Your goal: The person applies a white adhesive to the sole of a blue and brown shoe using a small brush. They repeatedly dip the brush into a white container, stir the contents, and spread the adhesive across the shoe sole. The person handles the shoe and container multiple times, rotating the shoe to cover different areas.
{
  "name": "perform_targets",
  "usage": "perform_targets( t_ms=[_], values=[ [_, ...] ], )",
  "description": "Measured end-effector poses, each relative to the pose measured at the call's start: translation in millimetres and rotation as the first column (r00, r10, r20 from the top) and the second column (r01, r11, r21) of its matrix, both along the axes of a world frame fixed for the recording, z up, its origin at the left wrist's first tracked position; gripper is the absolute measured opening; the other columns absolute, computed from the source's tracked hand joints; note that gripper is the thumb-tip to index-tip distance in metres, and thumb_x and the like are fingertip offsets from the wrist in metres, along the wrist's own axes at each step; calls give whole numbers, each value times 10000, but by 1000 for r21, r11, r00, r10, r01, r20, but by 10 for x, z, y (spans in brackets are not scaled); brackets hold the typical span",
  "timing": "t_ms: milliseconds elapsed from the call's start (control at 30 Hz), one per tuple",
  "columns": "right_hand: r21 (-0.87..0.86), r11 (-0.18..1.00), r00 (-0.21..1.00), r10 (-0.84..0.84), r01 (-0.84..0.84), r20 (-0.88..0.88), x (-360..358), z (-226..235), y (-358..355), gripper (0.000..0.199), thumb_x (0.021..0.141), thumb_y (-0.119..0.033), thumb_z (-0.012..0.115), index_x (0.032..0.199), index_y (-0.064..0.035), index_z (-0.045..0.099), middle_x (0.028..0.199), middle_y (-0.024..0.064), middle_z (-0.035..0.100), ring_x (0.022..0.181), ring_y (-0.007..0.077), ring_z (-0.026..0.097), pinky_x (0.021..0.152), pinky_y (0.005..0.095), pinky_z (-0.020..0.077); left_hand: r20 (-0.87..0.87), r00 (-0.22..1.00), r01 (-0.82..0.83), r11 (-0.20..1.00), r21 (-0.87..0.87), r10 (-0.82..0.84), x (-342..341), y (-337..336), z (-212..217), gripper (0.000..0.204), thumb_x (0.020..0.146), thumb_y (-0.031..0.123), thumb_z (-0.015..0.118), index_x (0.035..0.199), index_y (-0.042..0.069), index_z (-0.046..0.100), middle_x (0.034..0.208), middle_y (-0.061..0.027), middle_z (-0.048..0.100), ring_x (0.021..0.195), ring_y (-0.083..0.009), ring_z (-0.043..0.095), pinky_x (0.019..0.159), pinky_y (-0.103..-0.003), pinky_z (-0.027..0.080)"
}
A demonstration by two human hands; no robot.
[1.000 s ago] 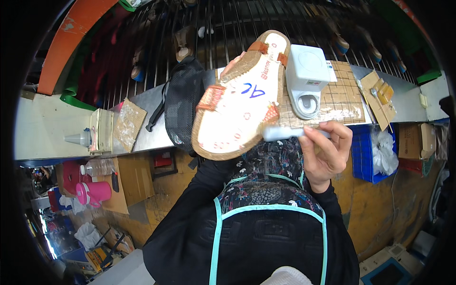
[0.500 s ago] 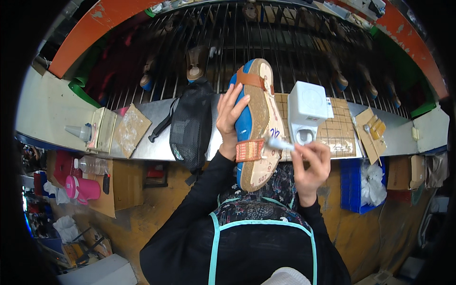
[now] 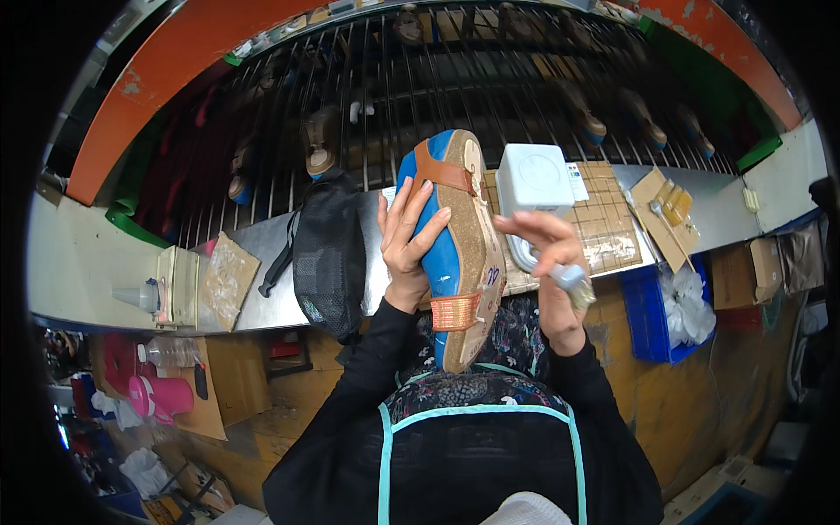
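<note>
My left hand (image 3: 407, 249) grips a sandal (image 3: 468, 210) stretched over a blue last (image 3: 444, 262). The sandal stands on edge, its pale sole turned to the right, with a cork side, a brown strap and an orange woven strap. In my right hand (image 3: 551, 249) is a small brush (image 3: 570, 278), tucked between hand and fingers, bristles pointing down and away from the shoe. The right fingertips are close to the sole's edge; whether they touch it I cannot tell. Just beyond that hand stands a white box-shaped dispenser (image 3: 534, 179) with an opening at its base, now partly covered by my fingers.
A black mesh bag (image 3: 328, 258) lies on the metal bench left of the sandal. Behind, a rack of bars (image 3: 455, 96) carries several shoes. On the right are cardboard with a yellow-handled brush (image 3: 675, 203) and a blue bin (image 3: 652, 324) holding plastic bags.
The brush has left the sole and turned over in my right hand, bristles now outward. The sandal has tilted slightly, showing more cork side. The whole view has shifted a little.
</note>
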State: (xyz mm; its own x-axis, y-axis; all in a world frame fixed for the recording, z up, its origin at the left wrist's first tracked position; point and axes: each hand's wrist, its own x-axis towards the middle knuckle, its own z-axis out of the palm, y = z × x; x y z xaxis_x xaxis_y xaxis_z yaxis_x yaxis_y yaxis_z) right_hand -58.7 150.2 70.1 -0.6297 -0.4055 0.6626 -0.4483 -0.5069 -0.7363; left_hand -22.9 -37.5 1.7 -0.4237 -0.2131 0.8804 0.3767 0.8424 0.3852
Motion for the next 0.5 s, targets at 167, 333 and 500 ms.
perform_targets(
  t_ms=[167, 333, 500],
  values=[
    [196, 979, 998, 41, -47, 37, -62, 42, -19, 314, 1025, -391, 352, 884, -128, 453, 1351, 248, 450, 1073, 373, 639, 1096, 527, 275, 33, 999, 26, 1000, -15, -26, 8, 9, -36, 411, 767, 264, 748, 1163, 291, 641, 1317, -79, 594, 1278, -356, 499, 1112, -583, 225],
    [148, 977, 985, 163, -154, -53, -42, 16, 69, 347, 1024, -435, 331, 867, -140, 426, 1359, 256, 435, 990, 338, 682, 1089, 488, 286, 39, 998, 45, 999, 17, -46, 5, 22, -48, 377, 783, 271, 736, 1147, 285, 641, 1317, -86, 593, 1275, -365, 500, 1112, -588, 228],
    [207, 977, 998, 57, -52, -19, -176, -18, 9, 342, 1035, -347, 328, 1012, -47, 489, 1359, 258, 446, 1010, 307, 674, 1031, 435, 358, 27, 997, 73, 997, 6, -73, -25, 55, -69, 360, 798, 287, 731, 1145, 286, 634, 1314, -86, 594, 1281, -356, 496, 1120, -585, 225]
  ],
)
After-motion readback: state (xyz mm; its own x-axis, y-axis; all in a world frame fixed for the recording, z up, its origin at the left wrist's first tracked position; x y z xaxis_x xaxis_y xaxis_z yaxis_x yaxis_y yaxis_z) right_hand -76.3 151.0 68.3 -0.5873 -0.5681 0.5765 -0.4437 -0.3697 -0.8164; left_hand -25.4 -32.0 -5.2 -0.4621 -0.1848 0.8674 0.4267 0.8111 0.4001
